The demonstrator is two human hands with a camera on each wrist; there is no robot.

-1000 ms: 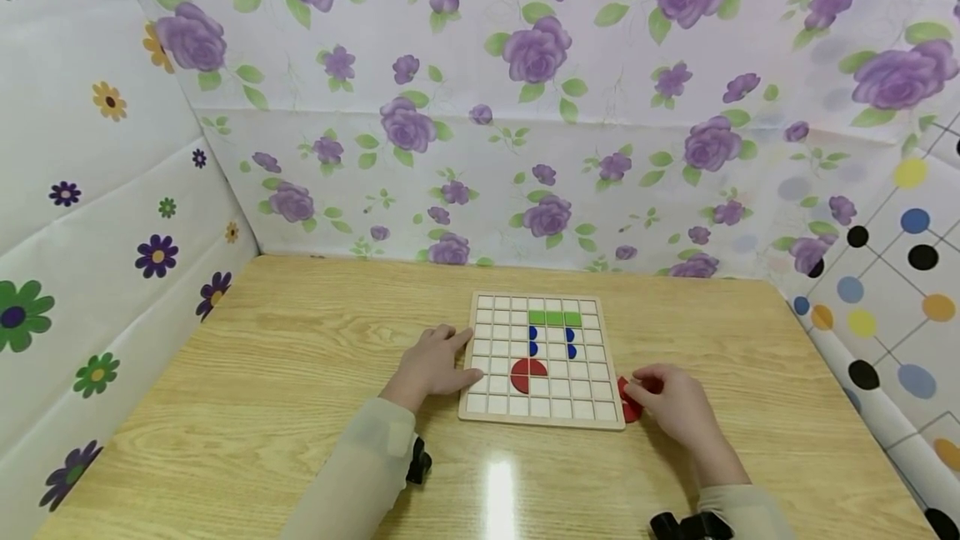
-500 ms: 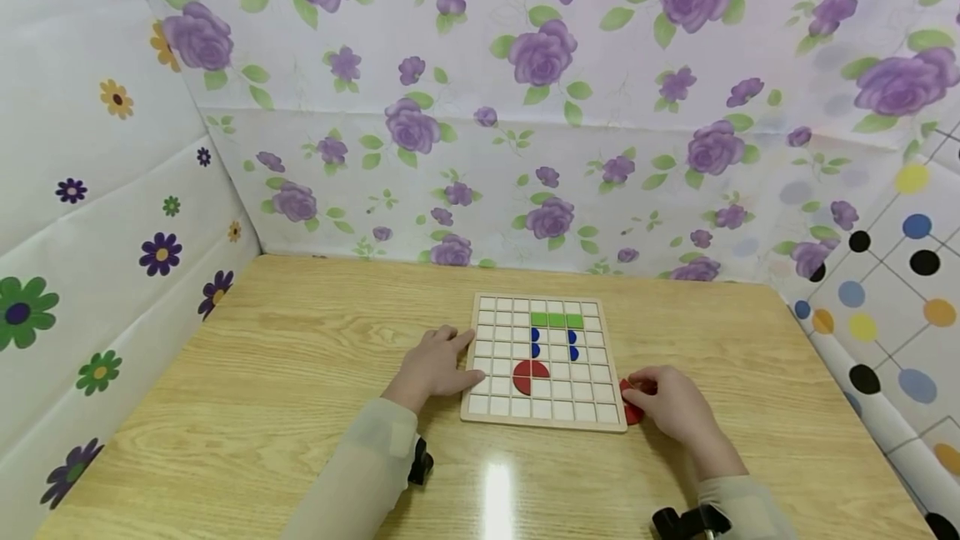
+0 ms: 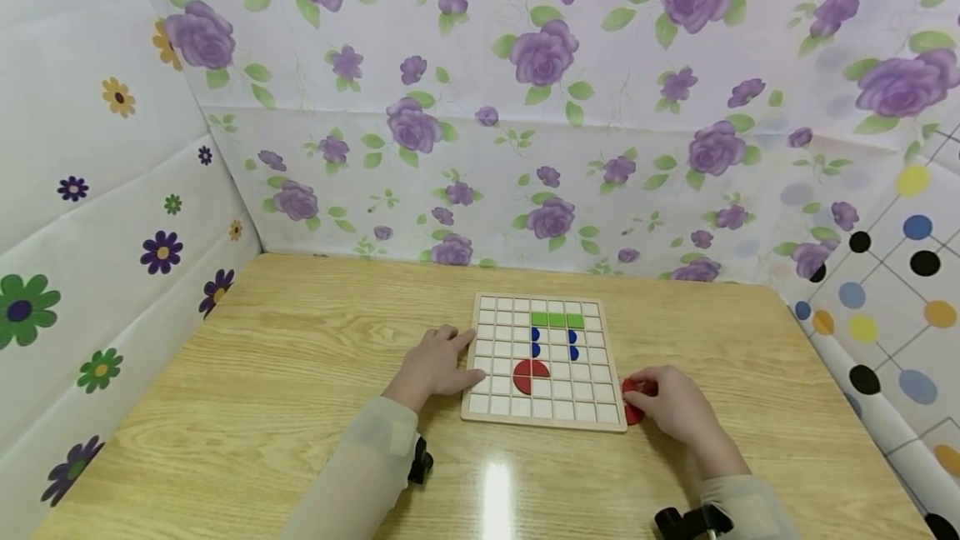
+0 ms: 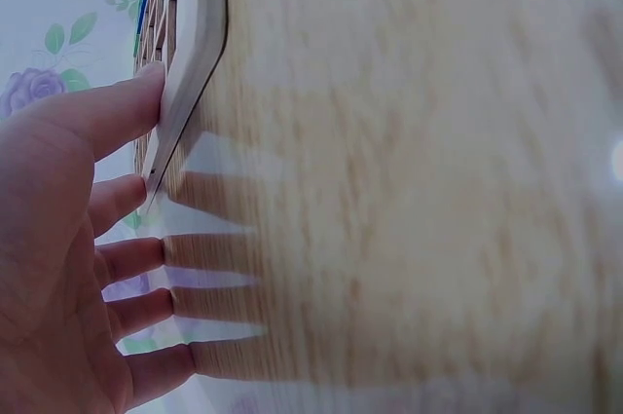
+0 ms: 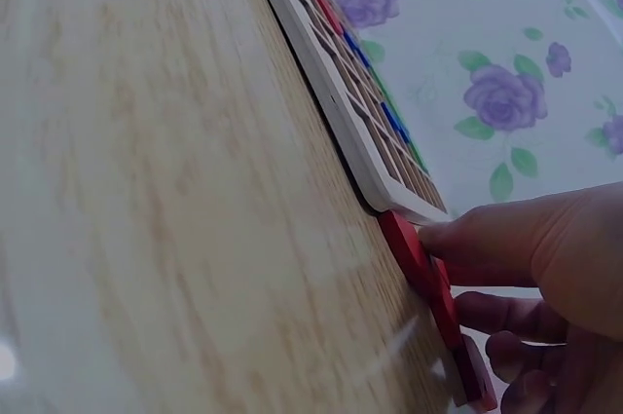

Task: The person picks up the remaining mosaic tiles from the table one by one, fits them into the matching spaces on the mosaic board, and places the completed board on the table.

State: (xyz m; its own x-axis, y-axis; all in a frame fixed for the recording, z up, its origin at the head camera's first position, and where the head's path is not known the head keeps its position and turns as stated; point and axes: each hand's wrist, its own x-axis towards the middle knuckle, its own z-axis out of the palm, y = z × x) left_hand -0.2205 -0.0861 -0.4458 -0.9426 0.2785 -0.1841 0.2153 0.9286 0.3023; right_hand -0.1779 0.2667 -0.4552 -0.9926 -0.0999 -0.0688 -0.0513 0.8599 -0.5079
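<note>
The left hand (image 3: 433,367) lay flat, fingers straight and spread, forearm angled in; the right hand (image 3: 675,408) sat low, fingers curled, thumb pinching.

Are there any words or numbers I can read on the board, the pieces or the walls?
None: no words, numbers or signs show in any view.
The board has only blank squares.
The green, blue and red pieces are plain colour.
The walls show only flowers and dots.
The red piece at the right hand is plain too.
</note>
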